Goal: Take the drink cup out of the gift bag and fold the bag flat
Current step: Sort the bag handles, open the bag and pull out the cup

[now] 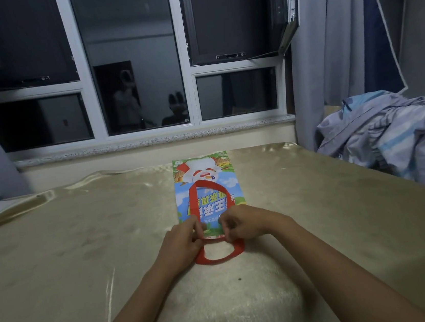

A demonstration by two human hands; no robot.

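Gold satin bedcover (82,243) below a dark window holds a colourful gift bag (206,188), lying flat. Left hand (182,240) and right hand (243,222) pinch its near edge by the red handles (218,259). No cup visible. Slippery fabric may let the bag slide, skewing the crease.

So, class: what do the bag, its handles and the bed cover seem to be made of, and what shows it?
Bag: probably glossy printed paper; it lies flat with crisp edges. Handles: flat red strips, perhaps paper or ribbon; hard to tell. Cover: satin-like fabric; shiny gold with soft wrinkles.
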